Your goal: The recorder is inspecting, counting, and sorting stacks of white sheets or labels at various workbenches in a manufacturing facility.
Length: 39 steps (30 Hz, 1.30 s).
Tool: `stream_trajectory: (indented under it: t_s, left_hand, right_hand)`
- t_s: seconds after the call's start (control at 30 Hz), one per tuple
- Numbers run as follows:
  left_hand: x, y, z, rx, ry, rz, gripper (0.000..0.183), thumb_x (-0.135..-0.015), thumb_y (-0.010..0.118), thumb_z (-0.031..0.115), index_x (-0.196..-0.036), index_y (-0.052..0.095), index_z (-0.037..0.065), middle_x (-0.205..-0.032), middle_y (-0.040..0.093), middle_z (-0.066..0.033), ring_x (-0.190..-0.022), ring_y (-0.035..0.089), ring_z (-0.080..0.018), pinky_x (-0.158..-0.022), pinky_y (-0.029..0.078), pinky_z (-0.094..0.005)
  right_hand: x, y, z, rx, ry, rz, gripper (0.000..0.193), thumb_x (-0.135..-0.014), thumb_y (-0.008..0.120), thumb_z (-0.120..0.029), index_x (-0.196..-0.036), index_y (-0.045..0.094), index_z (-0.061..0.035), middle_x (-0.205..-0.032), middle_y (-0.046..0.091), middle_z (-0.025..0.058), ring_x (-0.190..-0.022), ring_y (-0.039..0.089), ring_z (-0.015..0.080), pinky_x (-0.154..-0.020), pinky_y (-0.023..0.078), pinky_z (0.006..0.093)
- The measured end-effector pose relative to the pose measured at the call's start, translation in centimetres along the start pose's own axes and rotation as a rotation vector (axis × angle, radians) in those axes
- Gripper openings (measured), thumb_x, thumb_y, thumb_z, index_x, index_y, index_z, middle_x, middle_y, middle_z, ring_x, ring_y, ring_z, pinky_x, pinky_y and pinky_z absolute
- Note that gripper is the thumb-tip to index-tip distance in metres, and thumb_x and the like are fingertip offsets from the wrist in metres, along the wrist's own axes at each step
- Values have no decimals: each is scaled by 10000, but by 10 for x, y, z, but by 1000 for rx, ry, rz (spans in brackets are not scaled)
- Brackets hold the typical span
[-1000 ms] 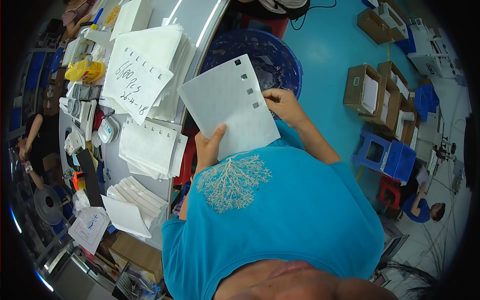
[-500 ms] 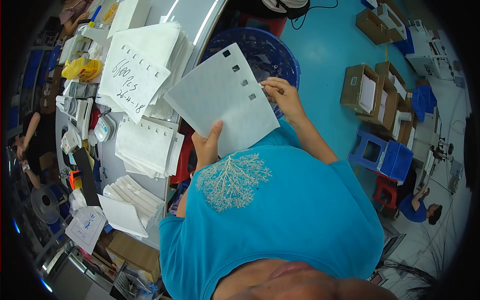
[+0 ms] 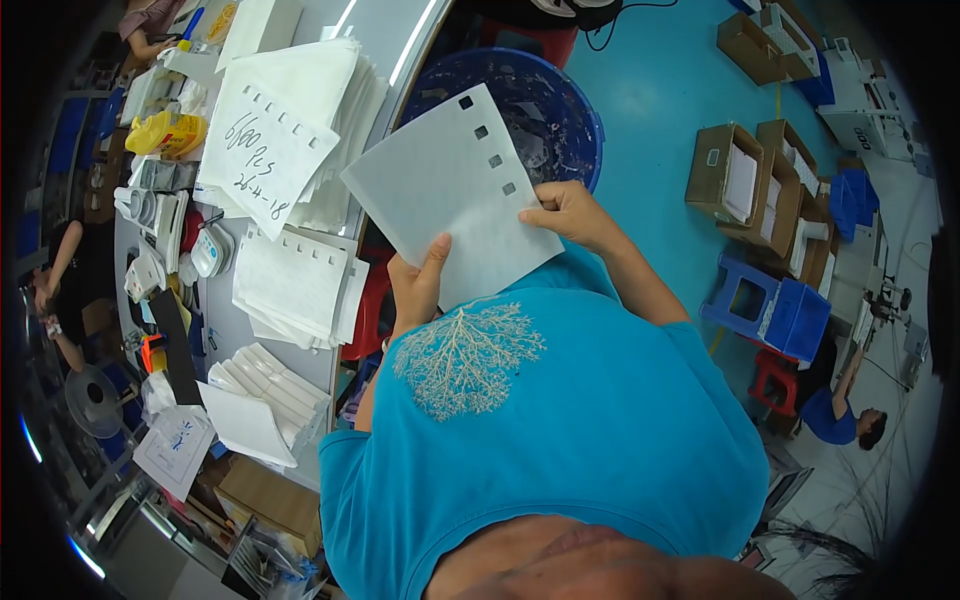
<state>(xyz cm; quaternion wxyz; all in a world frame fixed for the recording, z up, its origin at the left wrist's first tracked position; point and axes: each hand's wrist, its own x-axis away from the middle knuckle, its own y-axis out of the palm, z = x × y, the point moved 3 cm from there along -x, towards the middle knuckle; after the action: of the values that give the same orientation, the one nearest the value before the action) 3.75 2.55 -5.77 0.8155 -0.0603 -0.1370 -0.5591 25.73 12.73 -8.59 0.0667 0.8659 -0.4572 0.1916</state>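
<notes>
A white sheet with a row of small square cut-outs along its right edge is held up before my chest. My left hand grips its lower left side, thumb on top and fingers underneath. At the right edge, just below the lowest cut-out, my right hand pinches the sheet between thumb and fingers. Whether it is one sheet or a thin stack I cannot tell. Beneath its far edge stands a blue round tub with scraps inside.
On the table to the left lie a tall stack of white sheets with handwriting on top, a lower stack of similar sheets and folded white bundles. Cardboard boxes and a blue stool stand on the right.
My right hand has moved down along the sheet's right edge and now pinches that edge, its thumb on top. The sheet has shifted slightly right.
</notes>
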Motion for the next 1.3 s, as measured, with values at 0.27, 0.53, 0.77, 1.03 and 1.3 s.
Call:
stream_trajectory:
  t_s: [0.27,0.53,0.77,1.03,1.3]
  left_hand:
    - [9,3,5,-143,-5,-26,370,-851,706,226,-1077,613,-52,-1004,651,-123,-911,589,-183,-831,447,-327]
    - [7,-1,-9,123,-52,77,408,-862,694,229,-1124,594,-67,-1060,639,-142,-969,583,-188,-869,441,-330]
    - [19,2,-10,68,-6,166,370,-862,696,202,-1102,606,-65,-1038,641,-116,-937,575,-170,-852,438,-317]
    - [14,4,-18,110,64,244,340,-874,681,190,-1087,610,-66,-1051,635,-112,-954,565,-160,-869,421,-298]
    - [23,10,-18,52,68,223,339,-876,679,197,-1080,613,-66,-1020,646,-104,-919,576,-154,-830,440,-291]
  right_hand:
    - [5,14,-12,263,-66,161,300,-808,625,-171,-1047,661,6,-854,689,102,-780,650,147,-682,503,281]
    - [4,4,6,-1004,186,-241,284,-900,574,-89,-1158,594,27,-1082,653,129,-952,639,175,-856,516,319]
    - [-3,-1,30,-100,68,8,261,-884,604,-42,-1133,611,36,-1000,668,78,-800,642,127,-736,519,262]
    - [16,-4,5,-631,259,-106,222,-889,632,-185,-1023,685,-15,-832,652,22,-696,552,81,-591,437,225]
    - [11,0,18,-48,58,-122,206,-820,679,-195,-903,694,-7,-673,560,-26,-560,439,47,-502,332,217]
